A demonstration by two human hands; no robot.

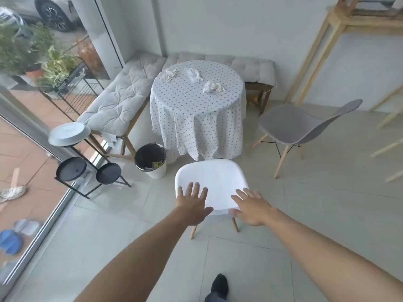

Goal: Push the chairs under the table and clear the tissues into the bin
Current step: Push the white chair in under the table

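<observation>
Both hands were spread open, holding nothing: left hand (192, 205) and right hand (250, 207) over the white chair (212, 182) back. The bench (196, 88) stood straight beyond them.

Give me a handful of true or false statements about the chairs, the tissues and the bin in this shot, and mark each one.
1. Three crumpled white tissues lie on the round table with the dotted cloth. True.
2. The grey shell chair with wooden legs is pushed under the table. False: it stands clear of the table, off to its right.
3. Both the left hand and the right hand are spread open at the back of the white plastic chair. True.
4. The white bin with the black liner is empty. False: some scraps show inside it.
5. The bin stands on the floor left of the white chair. True.
</observation>
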